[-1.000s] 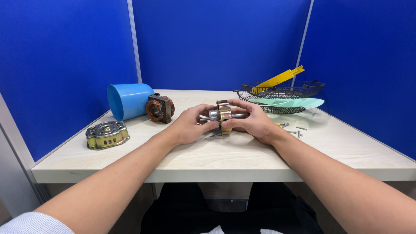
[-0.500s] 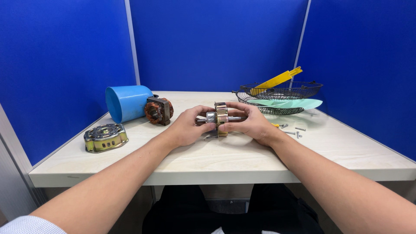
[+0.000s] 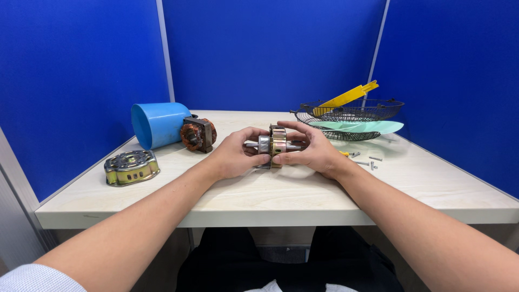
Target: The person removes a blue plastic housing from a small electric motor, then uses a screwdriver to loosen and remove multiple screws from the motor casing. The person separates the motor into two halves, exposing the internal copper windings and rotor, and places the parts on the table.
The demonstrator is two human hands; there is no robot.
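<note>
The left hand (image 3: 233, 155) and right hand (image 3: 313, 151) both close their fingers around a metal motor rotor (image 3: 274, 145), held just above the middle of the table (image 3: 281, 197). Farther left lie a round metal motor cover (image 3: 131, 167), a copper-wound stator (image 3: 198, 134) and a blue cup (image 3: 157, 124); far right, wire fan guards (image 3: 351, 114).

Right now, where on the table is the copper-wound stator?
In the head view the copper-wound stator sits left of centre, against the blue cup lying on its side, just beyond the left hand.
</note>
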